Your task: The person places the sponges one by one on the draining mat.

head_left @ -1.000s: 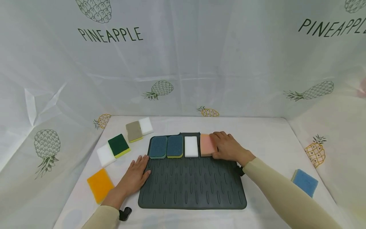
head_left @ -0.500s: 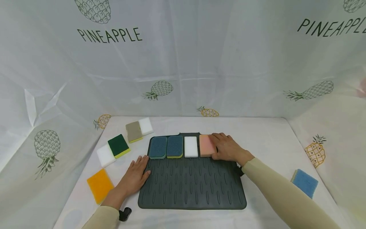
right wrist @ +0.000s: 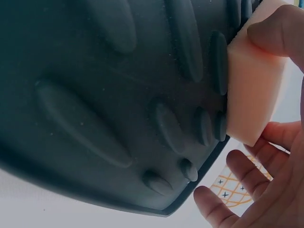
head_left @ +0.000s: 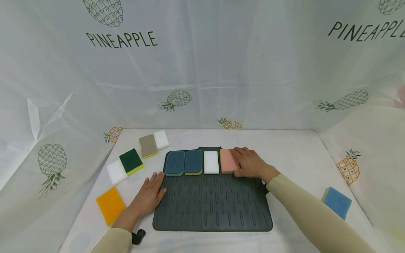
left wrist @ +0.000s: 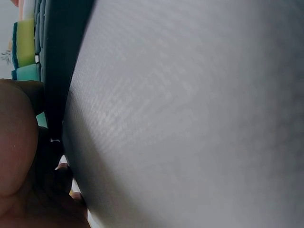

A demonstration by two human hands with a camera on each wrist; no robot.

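A dark grey ridged mat (head_left: 212, 203) lies on the white table. Along its far edge sit two dark blue-topped sponges (head_left: 175, 163), a white sponge (head_left: 211, 162) and a pink sponge (head_left: 228, 161) at the right end. My right hand (head_left: 251, 163) grips the pink sponge from its right side; in the right wrist view the thumb presses the near face of the pink sponge (right wrist: 254, 95), which rests on the mat. My left hand (head_left: 147, 196) lies with extended fingers against the mat's left edge, its thumb over the rim.
Left of the mat lie an orange sponge (head_left: 111, 206), a green-topped sponge (head_left: 131, 161), a grey-topped sponge (head_left: 148, 145) and two white sponges (head_left: 117, 172). A light blue sponge (head_left: 337, 202) sits at the far right, near the right sleeve. Patterned sheeting (head_left: 259, 70) rises behind the table.
The pink sponge has shifted very slightly left along the mat's far edge, with my right hand still gripping it. My left hand has stayed in place.
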